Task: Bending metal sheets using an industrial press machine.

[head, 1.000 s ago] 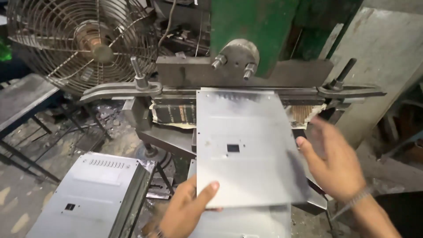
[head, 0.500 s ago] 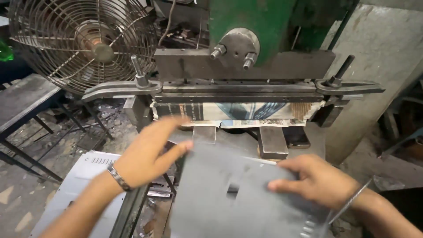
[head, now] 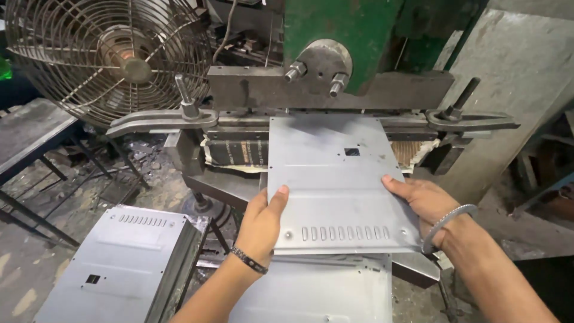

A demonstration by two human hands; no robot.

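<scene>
Sheet metal panel (head: 338, 179) lies flat with us, long axis running away into the green press (head: 335, 36), its slotted edge nearest us. Half a second ago it sat lower, clear of the die — now its far edge is under the ram. Left hand (head: 263, 221) and right hand (head: 421, 200) each grasp a side edge

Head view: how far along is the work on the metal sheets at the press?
Done: a stack of slotted sheets sits at lower left. In hand: left hand and right hand hold a grey sheet, its far edge under the press bar. Left: another sheet lies below.
</scene>
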